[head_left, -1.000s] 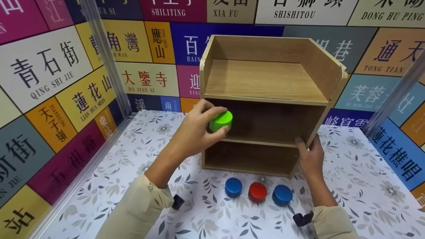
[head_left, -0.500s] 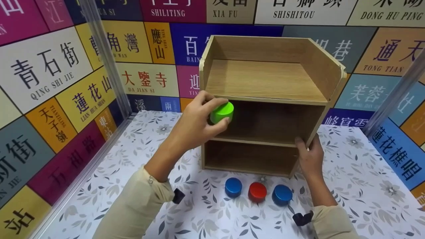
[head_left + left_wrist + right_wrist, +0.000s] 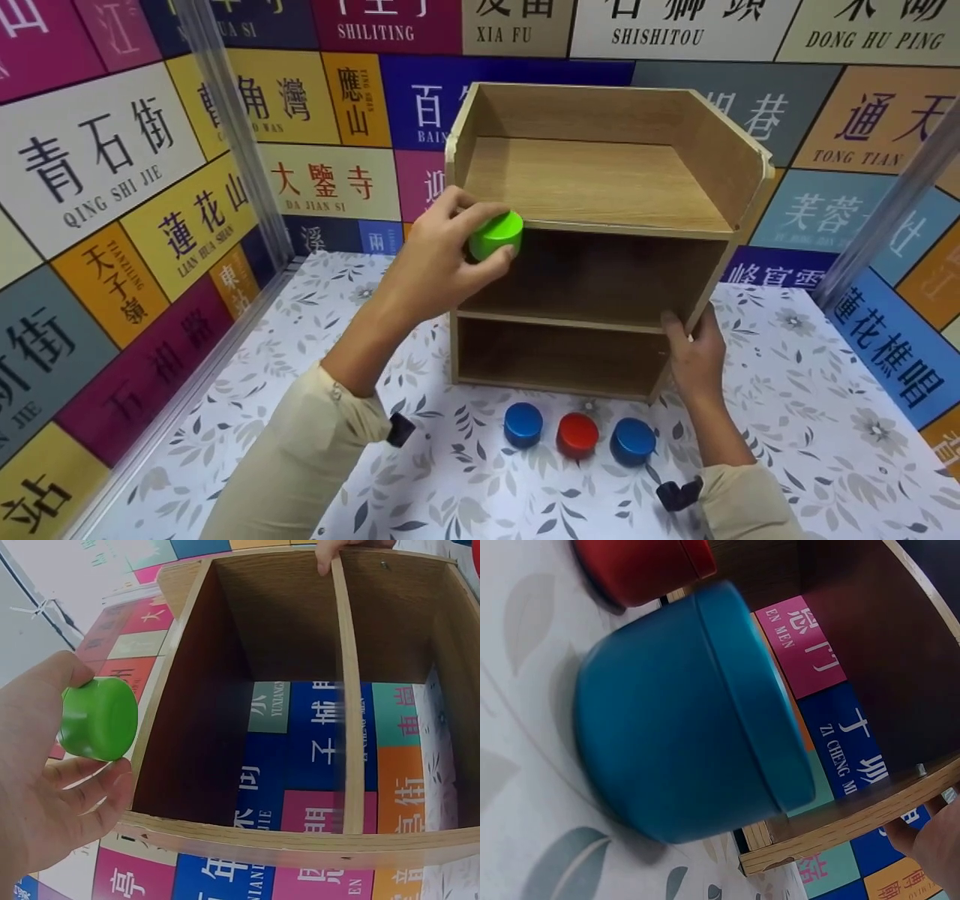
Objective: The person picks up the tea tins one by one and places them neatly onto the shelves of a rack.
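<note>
A small green round tin (image 3: 496, 238) is pinched between the thumb and fingers of my left hand (image 3: 442, 259). It is up off the table, in front of the left part of the wooden shelf unit (image 3: 592, 184), near the top board's front edge. In the left wrist view, the green tin (image 3: 103, 718) is beside the unit's frame, apart from it. My right hand (image 3: 699, 358) grips the unit's right side panel at middle-board height, its thumb at the front and its other fingers partly hidden behind.
Before the unit, a blue tin (image 3: 523, 425), a red tin (image 3: 577, 436) and another blue tin (image 3: 633, 442) stand in a row on the floral tablecloth (image 3: 450, 487). Sign-covered walls (image 3: 322, 180) stand behind and to the left.
My left hand has raised the green tin from the middle compartment's opening toward the top board's edge. My right hand keeps its hold on the side panel.
</note>
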### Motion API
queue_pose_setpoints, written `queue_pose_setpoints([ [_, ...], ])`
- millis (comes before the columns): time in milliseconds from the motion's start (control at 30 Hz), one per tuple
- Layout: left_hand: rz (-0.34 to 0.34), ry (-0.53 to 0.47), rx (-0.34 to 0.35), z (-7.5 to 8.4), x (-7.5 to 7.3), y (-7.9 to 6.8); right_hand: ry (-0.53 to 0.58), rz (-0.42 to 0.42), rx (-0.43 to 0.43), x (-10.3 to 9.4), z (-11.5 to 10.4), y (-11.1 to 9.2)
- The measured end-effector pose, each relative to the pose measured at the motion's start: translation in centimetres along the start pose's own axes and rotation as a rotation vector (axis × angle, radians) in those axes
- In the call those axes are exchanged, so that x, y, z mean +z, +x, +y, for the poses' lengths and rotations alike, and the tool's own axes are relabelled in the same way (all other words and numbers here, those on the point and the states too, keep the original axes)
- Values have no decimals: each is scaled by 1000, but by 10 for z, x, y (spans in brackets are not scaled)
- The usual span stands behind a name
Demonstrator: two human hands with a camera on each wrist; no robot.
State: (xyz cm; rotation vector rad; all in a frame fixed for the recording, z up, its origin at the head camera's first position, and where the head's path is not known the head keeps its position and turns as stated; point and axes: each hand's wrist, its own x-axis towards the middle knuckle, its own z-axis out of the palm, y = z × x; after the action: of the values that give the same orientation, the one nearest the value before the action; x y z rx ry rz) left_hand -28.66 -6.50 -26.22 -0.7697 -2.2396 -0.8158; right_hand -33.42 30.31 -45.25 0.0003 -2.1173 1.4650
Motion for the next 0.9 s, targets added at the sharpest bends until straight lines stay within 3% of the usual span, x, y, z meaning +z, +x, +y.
queue_pose_setpoints([
  [267,24,9,16,-3,-1,8,0,-14,16,-1,-17,-7],
  [433,23,9,11,-4,-1,10,12,-3,10,0,0,0],
  [900,26,0,-20,-3,-1,20,-11,-21,15,-1,2,0],
])
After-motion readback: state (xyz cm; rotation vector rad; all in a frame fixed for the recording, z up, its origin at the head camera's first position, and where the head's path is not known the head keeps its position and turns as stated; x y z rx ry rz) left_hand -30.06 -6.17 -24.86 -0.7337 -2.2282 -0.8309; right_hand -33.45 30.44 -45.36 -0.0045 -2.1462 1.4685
